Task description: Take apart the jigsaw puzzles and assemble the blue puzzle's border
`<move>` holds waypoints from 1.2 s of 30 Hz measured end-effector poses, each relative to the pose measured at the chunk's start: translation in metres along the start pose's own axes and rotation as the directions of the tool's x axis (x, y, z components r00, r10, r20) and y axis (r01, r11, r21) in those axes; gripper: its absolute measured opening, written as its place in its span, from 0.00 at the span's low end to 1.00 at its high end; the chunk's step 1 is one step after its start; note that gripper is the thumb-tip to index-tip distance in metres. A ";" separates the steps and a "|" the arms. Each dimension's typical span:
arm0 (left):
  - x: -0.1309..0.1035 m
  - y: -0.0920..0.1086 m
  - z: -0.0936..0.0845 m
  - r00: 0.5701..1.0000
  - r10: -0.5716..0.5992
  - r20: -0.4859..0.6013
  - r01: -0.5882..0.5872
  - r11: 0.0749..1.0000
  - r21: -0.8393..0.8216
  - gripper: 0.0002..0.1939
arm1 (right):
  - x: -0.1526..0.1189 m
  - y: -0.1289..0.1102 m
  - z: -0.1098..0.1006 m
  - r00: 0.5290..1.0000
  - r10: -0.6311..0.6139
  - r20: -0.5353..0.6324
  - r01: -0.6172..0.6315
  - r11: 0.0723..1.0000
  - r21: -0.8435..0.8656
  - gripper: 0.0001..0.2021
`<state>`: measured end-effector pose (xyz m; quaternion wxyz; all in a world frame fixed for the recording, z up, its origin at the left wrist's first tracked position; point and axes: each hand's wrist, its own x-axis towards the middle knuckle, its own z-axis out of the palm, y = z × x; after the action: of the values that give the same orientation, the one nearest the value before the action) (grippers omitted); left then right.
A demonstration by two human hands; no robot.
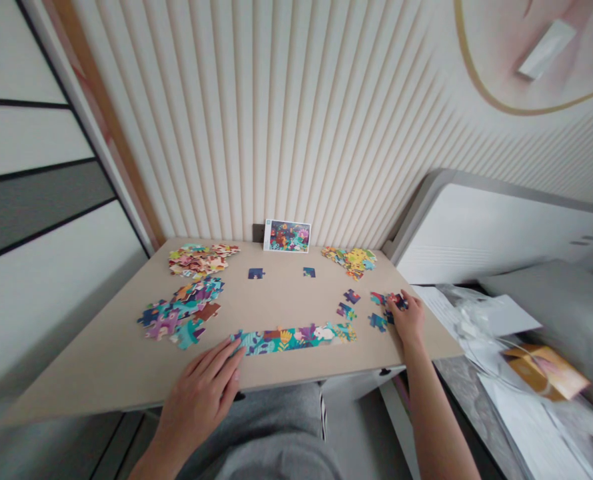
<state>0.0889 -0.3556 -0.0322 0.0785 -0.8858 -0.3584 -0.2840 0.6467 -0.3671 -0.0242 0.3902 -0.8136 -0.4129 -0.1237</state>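
A joined strip of jigsaw puzzle pieces (289, 339) runs along the table near its front edge. My left hand (201, 387) rests with fingers stretched out, the fingertips touching the strip's left end. At the right side of the table, my right hand (409, 319) has its thumb and fingers closed around a dark puzzle piece (399, 301), partly covered by the fingers. Several loose pieces lie beside that hand, among them a blue-teal piece (377, 322). Between them and the strip's right end are a purple piece (351, 297) and a teal-purple piece (346, 311).
A picture card (287, 236) leans against the ribbed wall. Two dark blue pieces, a left one (256, 273) and a right one (309, 272), lie before it. Piles of pieces sit at back left (199, 260), left (181, 313) and back right (351, 260). A bed (501, 227) adjoins the table's right.
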 end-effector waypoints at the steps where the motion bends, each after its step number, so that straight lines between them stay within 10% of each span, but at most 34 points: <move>1: 0.000 0.000 0.001 1.000 0.000 0.002 0.000 1.000 0.002 0.24 | -0.001 -0.001 0.000 0.999 -0.031 -0.009 0.032 0.999 0.035 0.35; 10: -0.001 -0.001 0.002 1.000 0.001 0.010 -0.001 1.000 0.013 0.25 | -0.012 -0.029 0.003 0.939 -0.267 0.216 0.310 0.929 -0.199 0.22; 18: 0.006 -0.006 -0.013 0.993 0.017 0.120 -0.019 1.000 0.014 0.22 | 0.011 -0.070 0.021 0.615 -0.416 0.670 0.524 0.851 0.047 0.25; 24: 0.058 -0.030 -0.032 0.982 0.033 0.184 -0.013 0.994 -0.104 0.18 | 0.038 -0.093 0.028 0.584 -0.283 0.761 0.438 0.899 -0.002 0.27; 31: 0.164 -0.073 0.017 0.981 -0.043 0.187 0.049 0.998 -0.026 0.16 | 0.042 -0.151 0.030 0.576 -0.364 0.732 0.422 0.899 0.115 0.08; 36: 0.194 -0.090 0.069 0.949 -0.242 0.203 0.232 0.970 0.071 0.21 | 0.001 -0.231 0.055 0.555 -0.554 0.621 0.337 0.832 0.441 0.07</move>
<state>0.1710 -0.1518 0.0137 0.0260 -0.8593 -0.4750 -0.1879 0.4635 -0.2441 0.0627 0.2559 -0.5988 -0.7393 0.1717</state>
